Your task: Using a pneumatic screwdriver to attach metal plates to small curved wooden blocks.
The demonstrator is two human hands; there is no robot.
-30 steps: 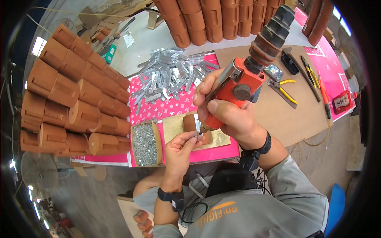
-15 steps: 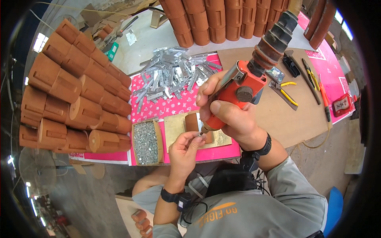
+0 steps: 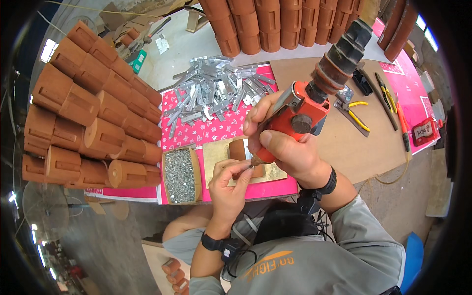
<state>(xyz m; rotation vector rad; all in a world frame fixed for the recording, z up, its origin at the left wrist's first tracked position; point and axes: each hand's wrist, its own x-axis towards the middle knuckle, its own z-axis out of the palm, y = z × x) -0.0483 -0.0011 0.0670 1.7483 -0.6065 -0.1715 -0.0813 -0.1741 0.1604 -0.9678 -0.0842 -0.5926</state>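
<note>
My right hand (image 3: 292, 150) is wrapped round a red power screwdriver (image 3: 307, 109), tilted with its nose down to the left and a ribbed black hose end on top. My left hand (image 3: 227, 184) pinches a small screw (image 3: 252, 166) between thumb and fingers, right at the screwdriver's tip. Under both hands lies a reddish-brown block (image 3: 236, 149) on a tan board (image 3: 214, 156); the hands and tool hide much of it. Left of the board stands an open box (image 3: 198, 177) full of small silvery screws (image 3: 179, 174).
Loose metal strips (image 3: 211, 91) are heaped on the pink patterned sheet (image 3: 184, 139). Stacked brown cylinders (image 3: 105, 132) stand at left, more brown columns (image 3: 268, 29) at the back. Yellow-handled pliers (image 3: 358, 114), other tools and a red case (image 3: 425, 132) lie at right.
The screwdriver's tip and my left fingertips have shifted very slightly, and the tip now meets the pinched screw more closely. Both hands keep their grips.
</note>
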